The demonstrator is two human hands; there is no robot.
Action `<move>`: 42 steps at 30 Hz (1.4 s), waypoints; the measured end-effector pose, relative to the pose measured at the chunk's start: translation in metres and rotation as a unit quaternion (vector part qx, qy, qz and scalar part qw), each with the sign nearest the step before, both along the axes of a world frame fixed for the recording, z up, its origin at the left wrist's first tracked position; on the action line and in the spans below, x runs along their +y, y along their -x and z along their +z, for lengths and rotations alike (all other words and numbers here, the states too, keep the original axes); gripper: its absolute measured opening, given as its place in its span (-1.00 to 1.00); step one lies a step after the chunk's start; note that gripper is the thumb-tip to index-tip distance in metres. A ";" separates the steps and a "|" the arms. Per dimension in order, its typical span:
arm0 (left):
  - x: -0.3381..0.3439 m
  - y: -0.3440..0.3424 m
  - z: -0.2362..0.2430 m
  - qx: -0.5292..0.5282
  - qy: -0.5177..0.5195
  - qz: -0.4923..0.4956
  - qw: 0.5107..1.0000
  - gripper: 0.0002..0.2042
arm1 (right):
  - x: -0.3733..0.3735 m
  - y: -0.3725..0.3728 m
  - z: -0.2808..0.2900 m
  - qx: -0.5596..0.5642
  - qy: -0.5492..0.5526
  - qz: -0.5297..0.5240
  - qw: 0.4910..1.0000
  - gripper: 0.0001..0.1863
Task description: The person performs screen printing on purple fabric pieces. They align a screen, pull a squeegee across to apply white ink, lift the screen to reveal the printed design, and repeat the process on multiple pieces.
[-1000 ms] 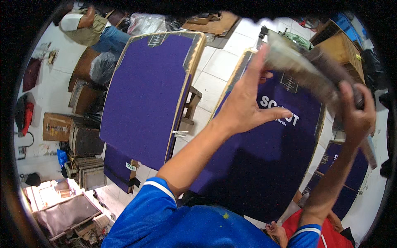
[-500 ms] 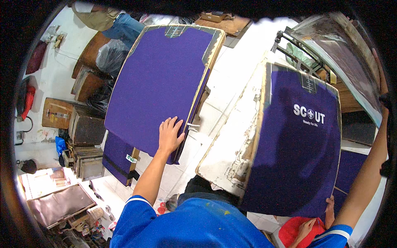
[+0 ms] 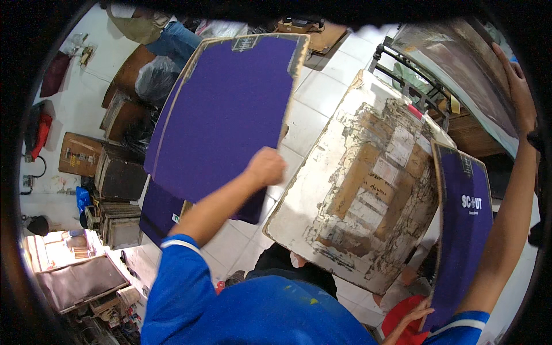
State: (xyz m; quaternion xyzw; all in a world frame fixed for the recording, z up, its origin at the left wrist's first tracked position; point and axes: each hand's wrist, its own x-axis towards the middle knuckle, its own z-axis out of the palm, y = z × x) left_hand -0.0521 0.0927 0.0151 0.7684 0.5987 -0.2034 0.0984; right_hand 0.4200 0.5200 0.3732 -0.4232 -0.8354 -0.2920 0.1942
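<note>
The fingers of the left hand are curled into a fist at the near right edge of a plain purple panel, though from this angle I cannot tell whether they grip it. The fingers of the right hand hold the outer edge of a framed screen, which is tilted up at the far right. Between the two panels lies a pale worn board, its coating cracked and mixed with brown patches, and a black metal frame sits at its far end. Right of that board, a printed purple panel stands tilted on edge, a co-worker's hand touching its near end beside a red garment. At the far left, a clear plastic bag sits near a person in jeans.
</note>
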 end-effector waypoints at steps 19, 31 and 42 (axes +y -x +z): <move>-0.344 0.039 -0.065 -0.083 -0.326 0.648 0.683 -0.37 | -0.129 0.072 0.022 0.271 0.119 -0.127 0.947 -0.07; -0.206 -0.050 -0.061 -0.156 -0.296 0.549 0.766 -0.45 | -0.143 0.073 0.019 0.262 0.151 -0.134 0.944 -0.05; -0.154 -0.062 -0.037 -0.307 -0.029 0.393 0.866 -0.21 | -0.140 0.067 0.022 0.255 0.167 -0.071 0.950 -0.05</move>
